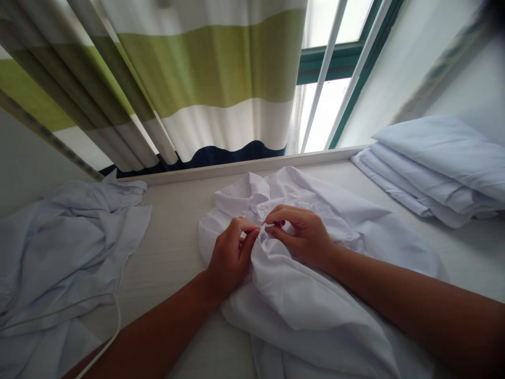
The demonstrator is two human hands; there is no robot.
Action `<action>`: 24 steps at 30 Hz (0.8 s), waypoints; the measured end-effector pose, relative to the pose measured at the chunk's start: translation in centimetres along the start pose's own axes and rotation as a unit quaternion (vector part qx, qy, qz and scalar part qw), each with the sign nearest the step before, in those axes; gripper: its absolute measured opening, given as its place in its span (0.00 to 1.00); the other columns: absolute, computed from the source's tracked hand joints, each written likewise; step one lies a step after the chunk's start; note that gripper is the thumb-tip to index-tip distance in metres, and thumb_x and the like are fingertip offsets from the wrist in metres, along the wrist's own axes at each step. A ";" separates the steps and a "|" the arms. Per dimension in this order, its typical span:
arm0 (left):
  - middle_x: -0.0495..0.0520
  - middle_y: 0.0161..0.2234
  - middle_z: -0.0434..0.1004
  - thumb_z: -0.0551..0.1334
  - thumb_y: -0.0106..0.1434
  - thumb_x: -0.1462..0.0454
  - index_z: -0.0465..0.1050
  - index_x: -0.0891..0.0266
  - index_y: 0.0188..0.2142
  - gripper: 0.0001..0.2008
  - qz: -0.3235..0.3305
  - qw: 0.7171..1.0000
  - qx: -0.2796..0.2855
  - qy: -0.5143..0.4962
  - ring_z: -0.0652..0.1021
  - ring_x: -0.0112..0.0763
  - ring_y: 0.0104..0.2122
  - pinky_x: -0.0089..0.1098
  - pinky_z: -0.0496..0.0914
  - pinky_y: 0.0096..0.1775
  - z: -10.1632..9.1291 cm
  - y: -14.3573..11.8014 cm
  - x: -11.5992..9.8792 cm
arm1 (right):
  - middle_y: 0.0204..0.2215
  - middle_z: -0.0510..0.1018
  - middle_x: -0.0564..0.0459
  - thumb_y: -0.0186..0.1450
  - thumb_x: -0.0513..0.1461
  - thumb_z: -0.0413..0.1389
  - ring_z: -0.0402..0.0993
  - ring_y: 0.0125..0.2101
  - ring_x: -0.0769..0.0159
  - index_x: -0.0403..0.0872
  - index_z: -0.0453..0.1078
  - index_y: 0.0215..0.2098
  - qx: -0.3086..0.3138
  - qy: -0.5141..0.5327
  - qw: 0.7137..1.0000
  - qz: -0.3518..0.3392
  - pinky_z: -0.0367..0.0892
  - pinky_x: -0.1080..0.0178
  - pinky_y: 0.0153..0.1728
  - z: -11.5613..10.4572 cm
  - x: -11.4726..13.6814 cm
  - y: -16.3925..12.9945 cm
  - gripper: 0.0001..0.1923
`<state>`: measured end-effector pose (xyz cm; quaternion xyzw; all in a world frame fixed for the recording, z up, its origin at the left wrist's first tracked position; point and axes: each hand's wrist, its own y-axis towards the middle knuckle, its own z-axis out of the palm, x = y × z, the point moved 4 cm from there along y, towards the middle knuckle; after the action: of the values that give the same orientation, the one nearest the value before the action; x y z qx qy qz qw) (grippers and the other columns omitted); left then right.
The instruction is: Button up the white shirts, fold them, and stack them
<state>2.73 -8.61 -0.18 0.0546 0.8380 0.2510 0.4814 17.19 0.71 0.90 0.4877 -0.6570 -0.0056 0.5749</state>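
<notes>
A white collared shirt [315, 300] lies spread on the pale table, its collar [236, 192] towards the window. My left hand [232, 252] pinches the front of the shirt just below the collar, thumb against forefinger. From the other side my right hand [302, 234] pinches the same strip of cloth, its fingertips almost touching the left ones. A small button [262, 213] shows on the placket just above the fingertips. Whatever lies between the fingertips is too small to make out. Cloth bunches up below both hands.
To the left lies a crumpled heap of white cloth [74, 237], with a thin white cable [118, 316] near my left forearm. A folded white stack [442, 163] sits at the right. Behind the table's raised edge [236, 167] hang striped curtains [213, 63] beside a barred window.
</notes>
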 end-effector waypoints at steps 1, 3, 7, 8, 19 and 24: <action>0.51 0.35 0.75 0.57 0.71 0.62 0.69 0.59 0.40 0.04 0.001 1.000 0.006 -0.009 0.76 0.28 0.33 0.26 0.72 0.33 0.0 0.0 0.0 | 0.31 0.77 0.54 0.67 0.36 0.60 0.72 0.31 0.66 0.49 0.75 0.37 -0.004 0.011 1.000 0.002 0.66 0.62 0.35 -0.1 -0.1 0.0 0.02; 0.51 0.34 0.76 0.59 0.70 0.61 0.70 0.59 0.39 0.05 -0.012 1.000 0.008 -0.024 0.76 0.28 0.32 0.26 0.73 0.33 0.1 0.0 0.1 | 0.32 0.77 0.53 0.67 0.35 0.59 0.72 0.33 0.65 0.49 0.75 0.38 0.006 0.038 0.999 0.005 0.67 0.61 0.36 0.0 -0.2 0.0 0.03; 0.52 0.36 0.77 0.61 0.69 0.58 0.72 0.61 0.40 0.08 -0.062 0.997 0.013 -0.040 0.76 0.27 0.30 0.26 0.73 0.31 0.2 0.1 0.2 | 0.35 0.76 0.51 0.67 0.36 0.59 0.72 0.36 0.63 0.49 0.74 0.38 0.020 0.074 0.997 0.018 0.67 0.59 0.39 0.2 -0.7 0.2 0.02; 0.52 0.36 0.77 0.61 0.69 0.58 0.73 0.61 0.42 0.09 -0.065 0.997 0.019 -0.037 0.77 0.28 0.31 0.26 0.73 0.32 0.3 0.1 0.1 | 0.35 0.75 0.51 0.67 0.37 0.60 0.71 0.37 0.63 0.49 0.73 0.37 0.009 0.072 0.997 0.022 0.66 0.59 0.39 0.1 -0.7 0.2 0.01; 0.48 0.32 0.72 0.60 0.66 0.66 0.69 0.60 0.34 0.03 -0.046 0.999 -0.004 -0.003 0.72 0.25 0.29 0.23 0.72 0.29 0.4 0.4 -0.2 | 0.37 0.72 0.51 0.68 0.38 0.58 0.69 0.35 0.64 0.50 0.72 0.40 -0.023 0.033 0.999 0.017 0.67 0.58 0.38 0.1 -0.3 0.7 0.02; 0.49 0.32 0.70 0.59 0.65 0.65 0.67 0.60 0.34 0.03 -0.072 0.997 -0.003 -0.012 0.72 0.27 0.30 0.23 0.69 0.27 0.3 0.4 0.3 | 0.39 0.73 0.49 0.68 0.37 0.58 0.71 0.39 0.60 0.52 0.73 0.43 -0.149 -0.041 0.986 -0.061 0.70 0.56 0.38 -3.5 6.5 0.1 0.06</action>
<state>2.81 -8.09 -0.35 -0.0045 0.8335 0.2169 0.5082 20.70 -1.54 7.02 0.4354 -0.6405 -0.1587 0.6124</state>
